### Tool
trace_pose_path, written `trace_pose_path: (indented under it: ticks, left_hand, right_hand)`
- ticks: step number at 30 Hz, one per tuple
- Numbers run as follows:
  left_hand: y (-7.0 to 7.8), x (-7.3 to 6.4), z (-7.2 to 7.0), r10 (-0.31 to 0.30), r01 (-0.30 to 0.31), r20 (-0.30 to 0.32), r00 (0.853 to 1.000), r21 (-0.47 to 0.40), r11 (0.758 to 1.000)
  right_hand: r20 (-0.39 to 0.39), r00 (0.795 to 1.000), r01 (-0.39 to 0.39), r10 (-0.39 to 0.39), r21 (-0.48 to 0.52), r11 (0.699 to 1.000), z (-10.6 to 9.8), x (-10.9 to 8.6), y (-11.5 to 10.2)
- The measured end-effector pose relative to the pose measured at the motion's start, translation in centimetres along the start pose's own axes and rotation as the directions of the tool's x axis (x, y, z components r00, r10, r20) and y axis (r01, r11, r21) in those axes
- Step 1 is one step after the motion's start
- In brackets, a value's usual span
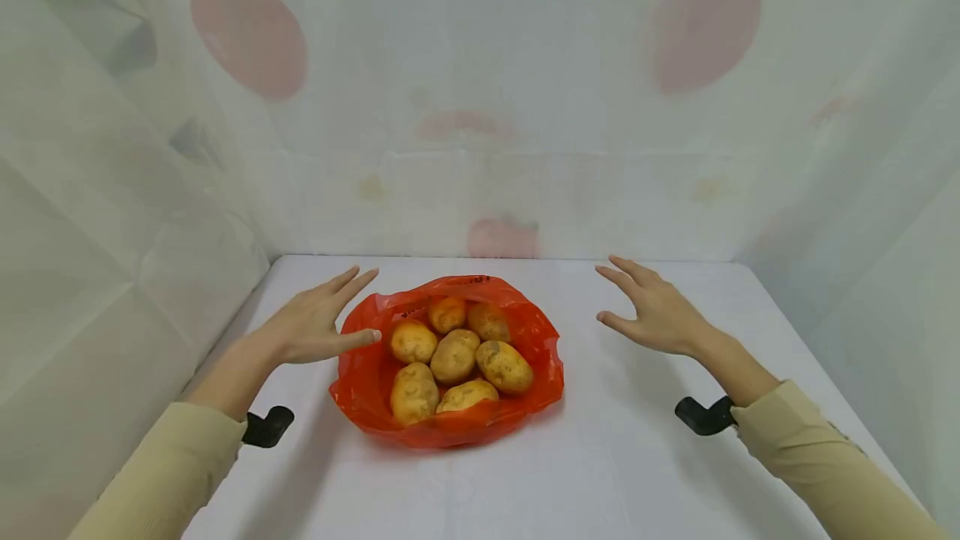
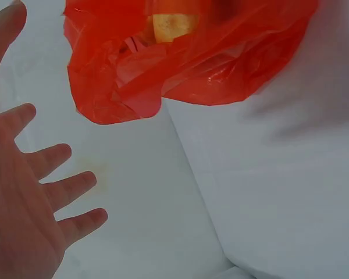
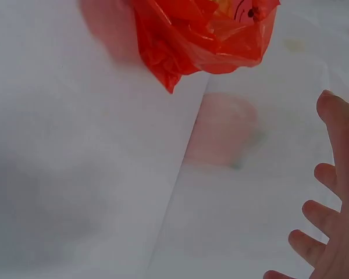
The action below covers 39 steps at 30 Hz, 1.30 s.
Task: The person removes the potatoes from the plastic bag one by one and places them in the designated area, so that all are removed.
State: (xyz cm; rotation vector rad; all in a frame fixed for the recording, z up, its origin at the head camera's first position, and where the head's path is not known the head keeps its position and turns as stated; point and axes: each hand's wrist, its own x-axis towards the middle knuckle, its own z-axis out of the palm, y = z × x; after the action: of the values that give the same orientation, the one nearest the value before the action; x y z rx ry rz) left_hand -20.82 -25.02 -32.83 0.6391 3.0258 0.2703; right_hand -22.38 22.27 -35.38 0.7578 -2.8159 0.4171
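A red plastic bag (image 1: 360, 407) sits on the white table with its mouth spread wide. Several potatoes (image 1: 455, 357) lie inside it, and one potato (image 2: 173, 27) shows through the opening in the left wrist view. My left hand (image 1: 318, 319), fingers spread, hovers at the bag's left edge and overlaps it slightly in the head view. Off to the right of the bag, my right hand (image 1: 656, 311) is held up with fingers apart and nothing in it. The right wrist view shows the bag's crumpled side (image 3: 186, 40) beyond the thumb.
The white-covered table (image 1: 570, 473) runs back to a pale curtain (image 1: 465, 65) printed with faded red fruit. More curtain (image 1: 97, 273) hangs close along the left side, and another panel (image 1: 885, 273) along the right. Black wrist mounts (image 1: 705, 417) stick out at both sleeves.
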Motion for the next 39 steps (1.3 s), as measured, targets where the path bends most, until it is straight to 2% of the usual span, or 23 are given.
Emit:
trace_pose_path:
  ticks: [10,17,24,29,39]
  left_hand:
    - [0.1,-0.6,1.1,0.000,0.000,-0.012,1.000,-0.055,0.998]
    - [0.2,-0.7,1.9,-0.016,0.016,0.000,1.000,-0.145,0.989]
    - [0.6,-0.9,2.3,-0.026,0.029,0.019,0.999,-0.243,0.970]
    - [1.0,-0.9,2.6,-0.036,0.043,0.033,0.999,-0.232,0.972]
    - [0.7,-1.1,3.4,-0.088,0.097,0.045,0.995,-0.236,0.967]
  right_hand:
    - [-0.010,1.000,0.018,-0.018,0.065,0.998,0.7,0.3,-1.5]
    - [-0.023,0.999,0.033,-0.031,0.084,0.996,1.2,0.3,-2.1]
    - [-0.030,0.999,0.047,-0.043,0.126,0.991,1.5,0.4,-3.0]
    - [-0.046,0.998,0.045,-0.038,0.173,0.984,1.8,0.5,-3.7]
    - [-0.111,0.990,0.112,-0.090,0.207,0.972,2.7,0.8,-4.6]
